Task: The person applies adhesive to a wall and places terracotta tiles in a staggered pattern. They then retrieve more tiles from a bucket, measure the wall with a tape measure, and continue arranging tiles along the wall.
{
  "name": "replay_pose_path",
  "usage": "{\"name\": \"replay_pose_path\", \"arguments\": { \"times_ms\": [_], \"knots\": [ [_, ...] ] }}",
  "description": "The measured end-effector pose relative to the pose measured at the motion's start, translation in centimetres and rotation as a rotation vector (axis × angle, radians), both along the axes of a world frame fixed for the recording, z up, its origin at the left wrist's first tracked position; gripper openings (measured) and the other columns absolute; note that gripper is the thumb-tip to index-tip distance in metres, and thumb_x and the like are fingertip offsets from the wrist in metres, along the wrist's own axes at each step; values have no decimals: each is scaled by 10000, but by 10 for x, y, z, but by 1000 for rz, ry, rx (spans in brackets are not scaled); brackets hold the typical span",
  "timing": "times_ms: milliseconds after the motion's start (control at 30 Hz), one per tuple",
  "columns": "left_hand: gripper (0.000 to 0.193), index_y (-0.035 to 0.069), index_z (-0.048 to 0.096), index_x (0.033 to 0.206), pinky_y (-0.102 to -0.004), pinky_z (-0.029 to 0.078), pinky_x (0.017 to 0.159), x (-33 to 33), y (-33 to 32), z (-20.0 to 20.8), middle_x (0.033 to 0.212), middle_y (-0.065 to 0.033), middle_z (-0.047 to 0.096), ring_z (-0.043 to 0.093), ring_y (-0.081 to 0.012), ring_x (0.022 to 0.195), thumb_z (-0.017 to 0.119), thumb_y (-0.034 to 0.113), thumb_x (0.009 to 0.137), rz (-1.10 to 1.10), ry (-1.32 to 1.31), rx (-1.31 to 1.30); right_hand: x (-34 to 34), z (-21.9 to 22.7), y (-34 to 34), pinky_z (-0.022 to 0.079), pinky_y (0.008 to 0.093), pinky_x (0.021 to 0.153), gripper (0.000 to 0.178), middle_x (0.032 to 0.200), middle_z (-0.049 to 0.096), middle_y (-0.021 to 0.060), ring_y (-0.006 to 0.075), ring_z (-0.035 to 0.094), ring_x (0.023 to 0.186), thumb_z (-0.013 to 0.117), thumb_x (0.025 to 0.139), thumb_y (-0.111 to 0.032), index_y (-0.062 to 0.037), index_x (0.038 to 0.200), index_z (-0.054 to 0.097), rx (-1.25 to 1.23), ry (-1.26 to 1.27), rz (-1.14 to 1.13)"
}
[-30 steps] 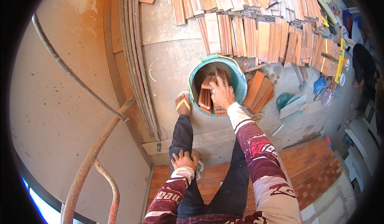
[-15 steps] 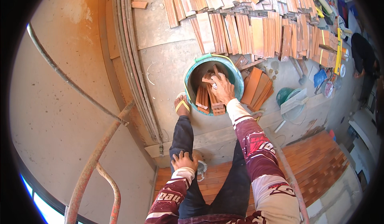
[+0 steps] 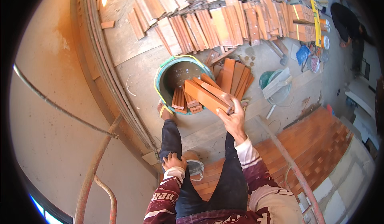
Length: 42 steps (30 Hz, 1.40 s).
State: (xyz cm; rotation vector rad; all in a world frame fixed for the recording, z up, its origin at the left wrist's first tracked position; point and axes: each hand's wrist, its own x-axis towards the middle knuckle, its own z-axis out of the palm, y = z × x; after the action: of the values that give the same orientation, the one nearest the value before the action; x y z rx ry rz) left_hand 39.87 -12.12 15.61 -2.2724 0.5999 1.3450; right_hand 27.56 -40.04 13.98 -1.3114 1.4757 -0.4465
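My right hand (image 3: 235, 122) grips the near end of a few long orange-brown terracotta tiles (image 3: 207, 97), held slanting over the right rim of the green bucket (image 3: 159, 84). Their far ends reach across the bucket's mouth. Murky water shows inside, and more tiles (image 3: 179, 100) stand upright against the near wall, partly hidden by the held ones. My left hand (image 3: 174, 161) lies on my left knee with its fingers spread and nothing in it. Just right of that knee is a small bucket (image 3: 194, 166), partly covered by my leg.
Rows of stacked tiles (image 3: 220, 24) line the floor beyond the bucket; loose tiles (image 3: 237, 76) lean at its right. Farther right are a second green bucket (image 3: 267, 80) and a yellow level (image 3: 317, 26). Rusty metal rails (image 3: 94, 164) flank me. Another person (image 3: 347, 20) bends at the far right.
My right hand has come out of the bucket toward me, now lifting several tiles. The view has shifted to the right. My left hand stays on the knee.
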Motion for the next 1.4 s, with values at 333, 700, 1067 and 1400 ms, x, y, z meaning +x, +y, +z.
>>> {"name": "replay_pose_path", "arguments": {
  "times_ms": [333,700,1067,1400],
  "knots": [
    [478,119,650,1169,-533,353,1047,-19,-6,-7,1310,-109,580,429,-382,1293,605,403,787,-70,-40,21,-119,-20,-38,513,301,763,491,1058,591,97,172,589,955,697,838,-48,-21,1258,443,39,-194,-735],
    [503,111,632,1209,-518,340,1073,-40,-6,-12,1353,-119,552,404,-379,1328,601,407,804,-211,-93,75,-133,-178,-69,502,291,683,527,1056,596,116,184,586,880,703,850,-87,-46,1282,403,-124,-182,-1010],
    [454,90,663,1131,-473,393,1045,-52,-10,-14,1288,-130,597,491,-349,1262,628,382,785,-304,-133,27,-154,-233,12,501,327,791,407,1115,578,138,194,583,963,680,887,-152,-40,1193,436,-16,-101,-964],
    [470,104,642,1179,-491,356,1070,-50,-12,-12,1336,-123,562,437,-368,1302,608,395,811,-283,-74,96,-225,-253,16,506,431,869,367,1196,565,95,244,544,1096,543,985,-345,-75,1234,528,474,24,-732]
  ]
}}
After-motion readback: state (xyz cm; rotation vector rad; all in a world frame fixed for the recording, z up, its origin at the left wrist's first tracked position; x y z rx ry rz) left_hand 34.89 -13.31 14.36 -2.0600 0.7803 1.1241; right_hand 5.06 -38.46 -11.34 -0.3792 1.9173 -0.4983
